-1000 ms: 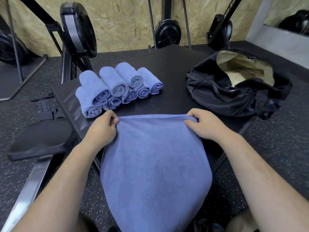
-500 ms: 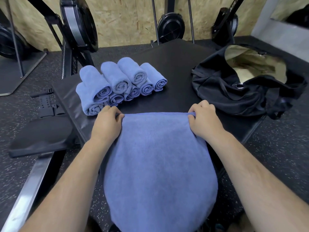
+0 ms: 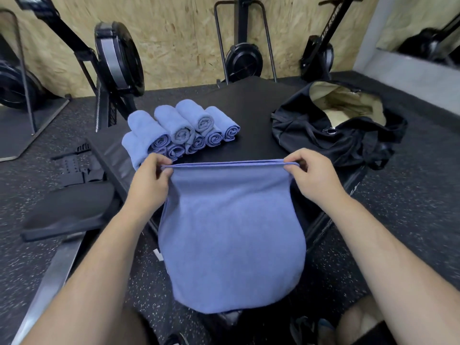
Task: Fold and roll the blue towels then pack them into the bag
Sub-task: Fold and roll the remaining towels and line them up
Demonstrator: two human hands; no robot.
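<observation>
A blue towel (image 3: 231, 232), folded double, hangs in front of me over the near edge of the black platform (image 3: 249, 108). My left hand (image 3: 149, 180) pinches its top left corner and my right hand (image 3: 313, 175) pinches its top right corner, so the top edge is stretched taut between them. Several rolled blue towels (image 3: 181, 130) lie stacked in two layers at the platform's back left. A black bag (image 3: 323, 138) with a tan lining sits open at the platform's right, nothing visible inside it.
Rowing machines (image 3: 117, 58) stand against the chipboard wall behind the platform. A black seat pad (image 3: 67, 210) and a metal rail (image 3: 52, 277) lie to the left on the speckled rubber floor. A mirror (image 3: 423, 26) is at the far right.
Both hands have lifted the towel's top edge off the platform and now hold it up taut; the towel hangs lower and freer than before.
</observation>
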